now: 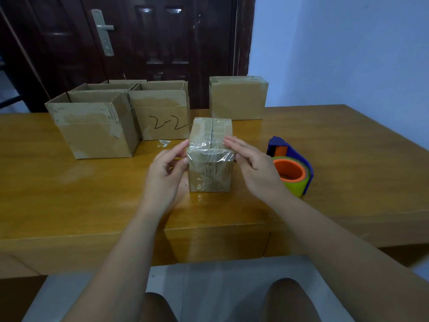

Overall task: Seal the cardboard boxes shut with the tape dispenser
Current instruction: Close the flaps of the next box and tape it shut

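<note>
Hands flank one small taped box mid-surface. The left hand touches its left edge with thumb and forefinger tips; the right hand lays straight fingers on its right top edge. Neither grips. One tape dispenser lies just beside the right hand. Behind stand two open boxes, a plain open box and a box marked 2-2, and one closed box.

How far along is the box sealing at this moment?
Done: the far box looks closed and taped. In hand: the left hand and right hand press a tape strip over the near end of the small box; the dispenser lies on the table, unheld. Left: the big box and the 2-2 box stand open, flaps up.
</note>
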Demonstrator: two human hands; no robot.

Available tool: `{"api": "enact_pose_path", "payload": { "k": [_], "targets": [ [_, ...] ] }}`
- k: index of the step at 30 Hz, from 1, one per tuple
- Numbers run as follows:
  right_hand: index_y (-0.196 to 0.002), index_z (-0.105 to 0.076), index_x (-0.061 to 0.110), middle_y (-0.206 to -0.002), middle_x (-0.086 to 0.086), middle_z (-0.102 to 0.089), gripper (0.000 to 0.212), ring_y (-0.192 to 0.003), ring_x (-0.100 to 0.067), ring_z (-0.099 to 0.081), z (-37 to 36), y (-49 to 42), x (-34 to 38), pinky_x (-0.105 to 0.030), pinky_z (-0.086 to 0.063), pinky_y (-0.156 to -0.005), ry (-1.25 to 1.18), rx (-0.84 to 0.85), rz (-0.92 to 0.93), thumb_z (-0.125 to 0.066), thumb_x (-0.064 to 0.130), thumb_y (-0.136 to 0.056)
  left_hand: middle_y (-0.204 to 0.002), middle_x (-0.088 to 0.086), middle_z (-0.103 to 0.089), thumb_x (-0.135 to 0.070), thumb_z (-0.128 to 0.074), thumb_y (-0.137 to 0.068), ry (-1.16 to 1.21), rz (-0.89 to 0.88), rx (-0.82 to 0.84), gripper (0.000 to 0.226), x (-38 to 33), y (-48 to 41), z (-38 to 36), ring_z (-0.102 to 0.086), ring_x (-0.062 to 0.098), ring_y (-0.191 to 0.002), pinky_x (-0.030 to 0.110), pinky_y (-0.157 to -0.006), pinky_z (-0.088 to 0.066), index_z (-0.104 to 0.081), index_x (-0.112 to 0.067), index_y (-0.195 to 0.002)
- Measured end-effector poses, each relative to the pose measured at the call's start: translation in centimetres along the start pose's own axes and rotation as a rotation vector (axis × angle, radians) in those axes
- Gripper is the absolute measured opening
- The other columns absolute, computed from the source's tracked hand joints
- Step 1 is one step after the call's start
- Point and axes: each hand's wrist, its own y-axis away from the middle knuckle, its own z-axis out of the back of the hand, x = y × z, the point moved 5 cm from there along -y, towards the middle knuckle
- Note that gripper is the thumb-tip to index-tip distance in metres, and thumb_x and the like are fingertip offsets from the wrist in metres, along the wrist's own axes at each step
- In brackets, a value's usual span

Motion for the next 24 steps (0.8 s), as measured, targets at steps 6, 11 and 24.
{"api": "enact_pose_path", "payload": {
  "k": [6,11,24],
  "targets": [
    [-0.136,-0.051,0.019,-0.136,0.023,-0.044,0.043,-0.133,0.005,-0.035,0.0,0.2,-0.5,-0.014,-0.027,-0.111,-0.074,0.043,-0.018,-0.042,0.000,-0.099,-0.118,-0.013,-0.049,-0.011,-0.059,-0.090,-0.200,-0.179,0.032,0.029,-1.6,-0.7,0.0,-0.053,0.002,-0.098,0.014,-0.080,-0.046,-0.054,-0.030,-0.111],
    [-0.135,-0.052,0.021,-0.135,0.024,-0.046,0.043,-0.131,0.011,-0.035,-0.1,0.2,-0.5,-0.007,-0.028,-0.105,-0.147,0.069,-0.041,-0.043,0.000,-0.098,-0.132,-0.022,-0.045,-0.025,-0.061,-0.085,-0.287,-0.258,0.146,0.015,-2.5,-1.4,0.1,-0.043,0.006,-0.125,0.026,-0.095,-0.041,-0.050,-0.028,-0.095],
    [-0.128,-0.056,0.025,-0.135,0.014,-0.052,0.040,-0.131,0.003,-0.040,-0.3,0.1,-0.7,-0.027,-0.034,-0.112,-0.173,0.026,-0.008,-0.051,0.003,-0.095,-0.128,-0.017,-0.049,-0.018,-0.072,-0.080,-0.349,-0.351,0.150,0.047,-1.8,-1.7,0.0,-0.041,-0.002,-0.119,0.032,-0.104,-0.035,-0.058,-0.028,-0.124]
  ]
}}
